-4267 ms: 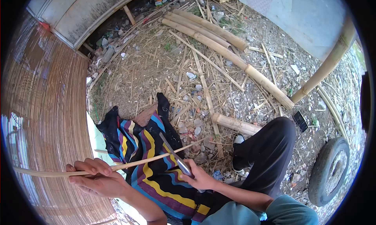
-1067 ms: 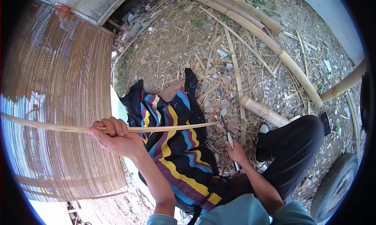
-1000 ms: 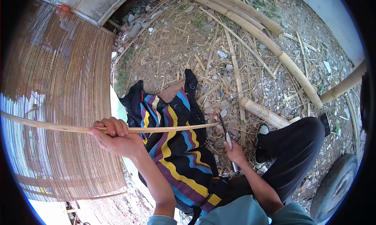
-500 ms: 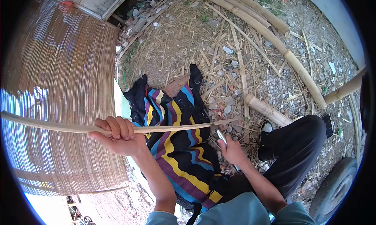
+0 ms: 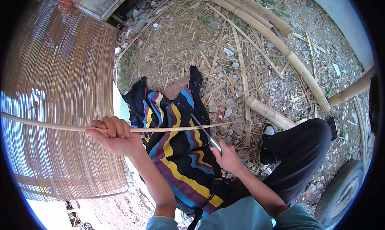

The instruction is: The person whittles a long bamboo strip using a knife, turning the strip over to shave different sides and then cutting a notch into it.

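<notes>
My left hand (image 5: 114,137) is wrapped round a long, thin bamboo strip (image 5: 172,129), which runs across the view from the far left to a tapered tip on the right. My right hand (image 5: 228,158) grips the handle of a knife (image 5: 208,136). Its narrow blade points up and to the left, crossing the strip in this view a short way in from the tip. Beneath both lies a striped cloth (image 5: 188,150) in black, yellow, purple and blue, spread over my lap and the ground in front.
Bamboo poles (image 5: 294,59) lie at the upper right, and a shorter bamboo piece (image 5: 270,113) rests near my shoe (image 5: 268,130). Slat screening (image 5: 68,89) hangs at the left. A tyre (image 5: 341,194) stands at the lower right. Shavings and stones cover the ground.
The knife has moved left along the strip, away from its tip, and its blade now shows more plainly. My left hand keeps its grip; the whole view has shifted slightly.
</notes>
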`<act>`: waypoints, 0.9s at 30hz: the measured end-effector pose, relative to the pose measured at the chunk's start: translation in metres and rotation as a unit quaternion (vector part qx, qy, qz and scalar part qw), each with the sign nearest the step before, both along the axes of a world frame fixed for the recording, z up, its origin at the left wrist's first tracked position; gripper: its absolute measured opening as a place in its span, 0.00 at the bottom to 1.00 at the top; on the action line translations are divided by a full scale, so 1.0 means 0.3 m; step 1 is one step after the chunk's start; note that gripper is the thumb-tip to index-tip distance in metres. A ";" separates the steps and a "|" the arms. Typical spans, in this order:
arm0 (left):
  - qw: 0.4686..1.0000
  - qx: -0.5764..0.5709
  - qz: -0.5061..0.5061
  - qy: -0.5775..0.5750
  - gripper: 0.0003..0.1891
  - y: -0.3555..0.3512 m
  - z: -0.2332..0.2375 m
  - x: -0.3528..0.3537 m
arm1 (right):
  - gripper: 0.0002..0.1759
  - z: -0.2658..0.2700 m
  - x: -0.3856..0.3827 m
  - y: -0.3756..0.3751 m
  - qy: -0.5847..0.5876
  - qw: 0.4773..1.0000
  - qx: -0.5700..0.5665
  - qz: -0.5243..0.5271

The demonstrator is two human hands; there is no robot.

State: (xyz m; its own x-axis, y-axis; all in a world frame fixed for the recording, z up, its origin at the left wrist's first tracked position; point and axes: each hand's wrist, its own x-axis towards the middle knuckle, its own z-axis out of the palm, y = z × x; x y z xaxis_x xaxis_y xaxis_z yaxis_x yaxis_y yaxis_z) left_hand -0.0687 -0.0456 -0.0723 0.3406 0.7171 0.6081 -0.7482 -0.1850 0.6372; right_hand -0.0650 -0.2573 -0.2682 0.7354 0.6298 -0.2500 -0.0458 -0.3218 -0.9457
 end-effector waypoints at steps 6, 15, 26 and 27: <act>0.999 -0.038 0.004 -0.008 0.21 0.014 -0.006 -0.002 | 0.23 -0.356 0.027 -0.080 0.219 0.961 -0.143 -0.092; 0.997 -0.014 0.066 0.030 0.21 -0.004 -0.004 0.015 | 0.18 -0.126 0.015 -0.016 0.048 0.997 -0.047 -0.029; 0.994 -0.035 0.103 0.025 0.20 0.084 -0.030 -0.013 | 0.19 -0.179 -0.025 0.012 -0.060 0.994 -0.076 -0.052; 0.994 -0.050 0.095 0.024 0.20 0.091 -0.027 -0.016 | 0.21 -0.287 -0.011 -0.016 -0.043 0.993 -0.103 -0.043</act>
State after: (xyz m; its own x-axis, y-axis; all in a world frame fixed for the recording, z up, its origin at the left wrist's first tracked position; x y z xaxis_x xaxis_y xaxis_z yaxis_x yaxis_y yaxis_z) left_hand -0.0734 -0.0183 -0.0806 0.2206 0.8274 0.5165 -0.6747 -0.2530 0.6934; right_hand -0.0684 -0.2620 -0.3543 0.8086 0.5063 -0.2998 -0.0027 -0.5064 -0.8623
